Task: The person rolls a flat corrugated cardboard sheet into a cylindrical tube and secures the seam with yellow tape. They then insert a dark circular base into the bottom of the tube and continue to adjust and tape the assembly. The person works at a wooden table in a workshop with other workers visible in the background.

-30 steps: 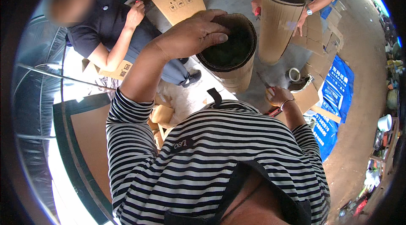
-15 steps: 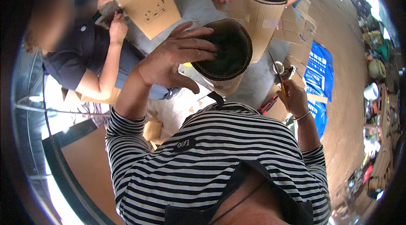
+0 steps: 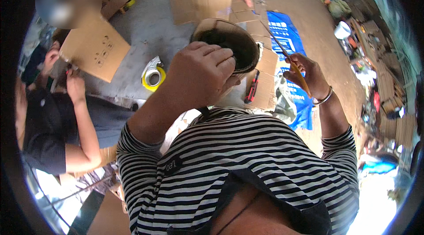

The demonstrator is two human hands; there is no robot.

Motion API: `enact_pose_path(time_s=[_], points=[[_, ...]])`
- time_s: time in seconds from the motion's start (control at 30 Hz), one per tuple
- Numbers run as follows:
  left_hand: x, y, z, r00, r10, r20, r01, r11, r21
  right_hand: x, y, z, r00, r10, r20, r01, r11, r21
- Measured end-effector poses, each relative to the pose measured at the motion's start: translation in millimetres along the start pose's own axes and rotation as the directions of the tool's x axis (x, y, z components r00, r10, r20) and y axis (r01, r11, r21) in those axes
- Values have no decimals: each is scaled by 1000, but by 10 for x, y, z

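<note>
In front of my chest stands a round cardboard tube [image 3: 249, 43] with a thick corrugated rim and a dark inside. My left hand [image 3: 203, 74] is closed over its near-left rim, fingers curled at the edge and covering part of the wall. To the right, my right hand [image 3: 307, 74] grips the yellow-brown handle of a long, thin-bladed knife [image 3: 299, 76]. Its blade points up and away to the left, apart from the tube in this view. A red and black box cutter [image 3: 252, 87] lies on flat cardboard between the tube and my right hand.
A second cardboard tube [image 3: 212, 3] stands farther off, by a co-worker's hands. At left, another person holds a cardboard box [image 3: 99, 47]. A yellow tape dispenser [image 3: 153, 75] lies on the grey table [image 3: 145, 18]. Blue printed sheeting [image 3: 296, 36] is at right.
My left hand has gone from spread fingers at the rim to a curled grip on it. My right hand still holds the knife. The view has turned, bringing the tape dispenser into plain sight.
</note>
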State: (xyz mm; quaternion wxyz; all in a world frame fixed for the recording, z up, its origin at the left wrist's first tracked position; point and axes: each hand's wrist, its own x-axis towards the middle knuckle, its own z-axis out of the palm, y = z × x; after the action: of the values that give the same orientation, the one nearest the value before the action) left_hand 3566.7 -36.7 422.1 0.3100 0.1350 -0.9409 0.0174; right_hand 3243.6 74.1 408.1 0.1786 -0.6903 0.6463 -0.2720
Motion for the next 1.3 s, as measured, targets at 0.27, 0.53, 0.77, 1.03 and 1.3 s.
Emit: enact_pose_path(time_s=[0.27, 0.53, 0.77, 1.03, 1.3], points=[[-28, 351, 103, 999, -49, -18, 51, 995, 88, -117, -476, 26, 999, 38, 7, -37, 989, -142], [1, 461, 120, 1000, 14, 14, -15, 998, 68, -24, -796, 18, 1000, -1, 7, 4, 939, -345], [-38, 441, 119, 998, 56, -4, -55, 997, 51, 37, -970, 31, 998, 53, 37, -27, 864, -503], [-166, 332, -48, 968, -23, -249, -2, 995, -100, 44, -1029, -46, 999, 17, 32, 6, 786, -618], [-381, 83, 240, 781, -624, -8, 352, 452, -820, -54, -982, -17, 988, -123, 93, 154, 801, -578]])
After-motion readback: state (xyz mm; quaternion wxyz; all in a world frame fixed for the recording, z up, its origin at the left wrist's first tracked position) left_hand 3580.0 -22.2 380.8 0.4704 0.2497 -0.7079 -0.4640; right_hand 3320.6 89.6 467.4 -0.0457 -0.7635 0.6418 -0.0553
